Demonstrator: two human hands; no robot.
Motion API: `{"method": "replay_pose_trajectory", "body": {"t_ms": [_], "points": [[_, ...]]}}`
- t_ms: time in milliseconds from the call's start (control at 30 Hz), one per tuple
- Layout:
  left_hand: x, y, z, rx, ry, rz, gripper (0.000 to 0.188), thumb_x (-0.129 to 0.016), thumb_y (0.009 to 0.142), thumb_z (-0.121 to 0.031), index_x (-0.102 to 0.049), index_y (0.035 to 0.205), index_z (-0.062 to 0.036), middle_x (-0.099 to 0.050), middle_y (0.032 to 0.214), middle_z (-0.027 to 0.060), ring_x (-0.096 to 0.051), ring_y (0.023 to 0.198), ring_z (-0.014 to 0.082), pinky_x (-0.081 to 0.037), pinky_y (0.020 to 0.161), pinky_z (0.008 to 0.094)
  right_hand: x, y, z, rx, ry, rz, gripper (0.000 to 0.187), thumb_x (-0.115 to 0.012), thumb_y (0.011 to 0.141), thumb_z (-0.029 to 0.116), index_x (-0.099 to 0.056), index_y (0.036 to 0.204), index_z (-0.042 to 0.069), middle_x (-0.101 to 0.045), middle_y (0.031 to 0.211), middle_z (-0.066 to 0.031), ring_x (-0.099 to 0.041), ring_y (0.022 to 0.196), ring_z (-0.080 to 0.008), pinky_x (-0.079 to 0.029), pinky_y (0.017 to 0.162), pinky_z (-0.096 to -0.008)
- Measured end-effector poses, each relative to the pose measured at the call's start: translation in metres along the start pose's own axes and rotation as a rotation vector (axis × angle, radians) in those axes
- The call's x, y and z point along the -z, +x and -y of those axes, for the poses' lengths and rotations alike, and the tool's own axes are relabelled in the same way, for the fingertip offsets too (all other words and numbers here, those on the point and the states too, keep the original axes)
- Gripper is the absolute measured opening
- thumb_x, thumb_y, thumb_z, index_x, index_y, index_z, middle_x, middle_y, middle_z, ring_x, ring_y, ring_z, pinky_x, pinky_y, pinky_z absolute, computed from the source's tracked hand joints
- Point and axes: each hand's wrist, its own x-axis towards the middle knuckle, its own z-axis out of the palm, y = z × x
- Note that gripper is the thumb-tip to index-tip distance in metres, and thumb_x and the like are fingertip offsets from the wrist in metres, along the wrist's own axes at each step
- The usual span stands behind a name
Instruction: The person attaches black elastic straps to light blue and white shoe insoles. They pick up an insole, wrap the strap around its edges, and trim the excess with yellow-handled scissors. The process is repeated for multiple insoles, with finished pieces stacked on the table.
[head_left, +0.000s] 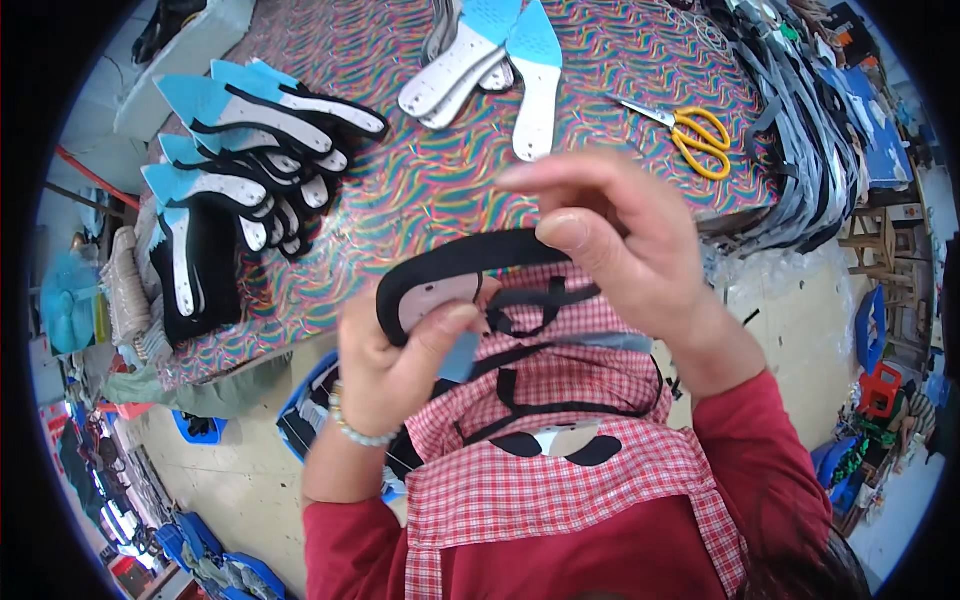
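One pale insole (440,294), black strip (465,254) round one end

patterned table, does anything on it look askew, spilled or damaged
On the patterned table, the black-edged insoles at the left look untidy: they overlap in a heap at differing angles. Yellow-handled scissors lie loose at the right. No spill or clear damage shows.

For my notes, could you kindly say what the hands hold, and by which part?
The left hand grips the white and blue insole near its rounded end; the right hand holds the black strip away from that end.
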Motion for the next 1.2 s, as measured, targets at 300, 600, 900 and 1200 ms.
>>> {"method": "replay_pose_trajectory", "body": {"t_ms": [300, 600, 900, 1200], "points": [[-0.029, 0.015, 0.033, -0.202, -0.230, -0.438, 0.042, -0.063, 0.090, -0.028, -0.057, 0.114, 0.0056, -0.064, 0.109, 0.0131, -0.061, 0.090, 0.0142, -0.050, 0.077, 0.0273, -0.051, -0.019, -0.034, 0.055, -0.027, -0.150, 0.014, -0.068, 0.082, 0.010, -0.066, 0.094, 0.002, -0.059, 0.085, -0.0086, -0.058, 0.077, -0.0214, -0.047, 0.070, -0.0313], [-0.030, 0.017, 0.033, -0.158, -0.403, -0.354, 0.030, -0.063, 0.089, -0.021, -0.060, 0.106, 0.0033, -0.065, 0.104, 0.0135, -0.061, 0.084, 0.0147, -0.049, 0.076, 0.0288, -0.043, -0.030, -0.040, 0.083, -0.084, -0.099, 0.013, -0.073, 0.074, 0.006, -0.066, 0.086, 0.004, -0.059, 0.084, -0.0079, -0.061, 0.080, -0.0226, -0.049, 0.067, -0.0303], [-0.025, 0.022, 0.048, -0.248, -0.543, -0.182, 0.042, -0.058, 0.092, -0.040, -0.058, 0.090, 0.0022, -0.058, 0.080, 0.0095, -0.057, 0.070, 0.0159, -0.048, 0.067, 0.0303, -0.038, -0.052, -0.042, 0.144, -0.368, -0.045, 0.014, -0.072, 0.076, 0.018, -0.064, 0.081, 0.008, -0.059, 0.080, -0.0037, -0.061, 0.063, -0.0188, -0.050, 0.053, -0.0304], [-0.030, 0.039, 0.049, -0.043, -0.353, -0.139, 0.042, -0.064, 0.087, -0.038, -0.060, 0.091, 0.0038, -0.062, 0.091, 0.0143, -0.063, 0.080, 0.0201, -0.052, 0.072, 0.0321, -0.027, -0.043, -0.051, 0.090, -0.405, -0.035, 0.019, -0.071, 0.077, 0.019, -0.060, 0.080, 0.005, -0.058, 0.077, -0.0084, -0.061, 0.067, -0.0260, -0.049, 0.054, -0.0346]]}}
